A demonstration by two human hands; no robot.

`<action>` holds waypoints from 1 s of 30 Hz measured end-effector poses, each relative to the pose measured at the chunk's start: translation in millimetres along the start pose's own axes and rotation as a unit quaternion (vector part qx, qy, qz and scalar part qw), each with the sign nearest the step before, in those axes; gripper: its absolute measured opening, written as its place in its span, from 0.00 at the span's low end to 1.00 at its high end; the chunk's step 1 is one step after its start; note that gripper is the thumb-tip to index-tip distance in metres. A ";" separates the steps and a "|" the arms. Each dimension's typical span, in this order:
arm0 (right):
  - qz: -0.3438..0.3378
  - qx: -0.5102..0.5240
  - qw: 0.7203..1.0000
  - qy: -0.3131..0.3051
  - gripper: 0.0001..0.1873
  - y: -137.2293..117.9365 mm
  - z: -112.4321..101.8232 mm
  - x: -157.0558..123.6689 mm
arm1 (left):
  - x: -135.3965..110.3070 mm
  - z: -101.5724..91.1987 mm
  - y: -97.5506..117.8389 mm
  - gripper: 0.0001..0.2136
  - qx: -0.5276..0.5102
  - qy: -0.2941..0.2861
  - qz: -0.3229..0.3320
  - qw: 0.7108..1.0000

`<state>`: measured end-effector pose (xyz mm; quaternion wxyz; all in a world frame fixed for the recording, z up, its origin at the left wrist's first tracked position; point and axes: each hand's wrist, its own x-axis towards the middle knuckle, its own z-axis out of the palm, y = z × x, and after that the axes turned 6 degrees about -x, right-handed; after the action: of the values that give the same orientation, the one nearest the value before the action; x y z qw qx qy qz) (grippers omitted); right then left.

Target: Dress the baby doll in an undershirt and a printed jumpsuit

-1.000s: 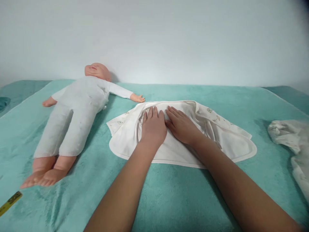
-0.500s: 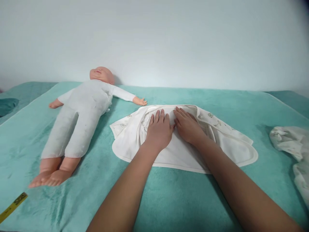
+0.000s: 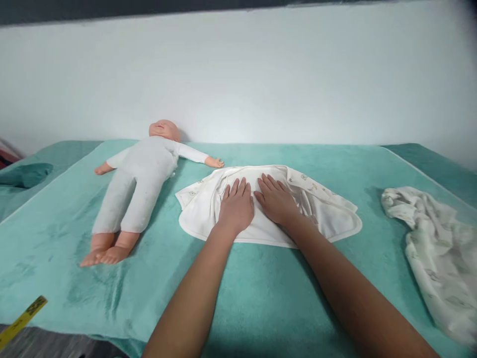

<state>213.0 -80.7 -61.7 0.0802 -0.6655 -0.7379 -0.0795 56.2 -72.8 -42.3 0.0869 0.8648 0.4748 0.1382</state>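
Observation:
A white baby garment (image 3: 268, 233) with small printed figures lies spread out in the middle, its plain inner side facing up. Flat on its left half rests my left hand (image 3: 237, 206), fingers stretched out and pointing away from me. My right hand (image 3: 276, 200) is laid on the cloth just beside it, also open, fingers slanting up to the left. Creases run through the fabric around both hands. On the left a baby doll (image 3: 143, 169) in a white soft body lies on its back, one hand close to the garment's upper left edge.
A crumpled white cloth with a faint leaf print (image 3: 432, 243) lies at the right. Green plush fabric (image 3: 261, 293) covers the surface, which meets a pale wall (image 3: 261, 84) at the back. A yellow strip (image 3: 22, 320) shows at the lower left.
The view has pulled back, showing a dark band at the top and more of the crumpled cloth. My hands have moved slightly apart on the garment, and its inner fabric looks flatter between them.

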 end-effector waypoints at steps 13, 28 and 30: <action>0.024 -0.012 1.000 0.005 0.36 -21.0 -9.2 -66.8 | -112.3 -8.9 19.8 0.22 -0.036 0.088 0.015 0.995; -0.040 0.031 0.999 -0.021 0.32 -21.2 -39.0 -134.2 | -146.3 -31.7 30.3 0.06 -0.011 0.109 -0.036 0.993; -0.042 0.042 0.998 -0.022 0.32 -19.6 -39.3 -140.0 | -146.9 -31.4 30.4 0.07 -0.010 0.110 -0.035 0.993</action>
<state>208.2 -227.2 -54.9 0.0885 -0.6314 -0.7695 -0.0367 -4.6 -212.6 -27.0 0.0478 0.8261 0.5102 0.2346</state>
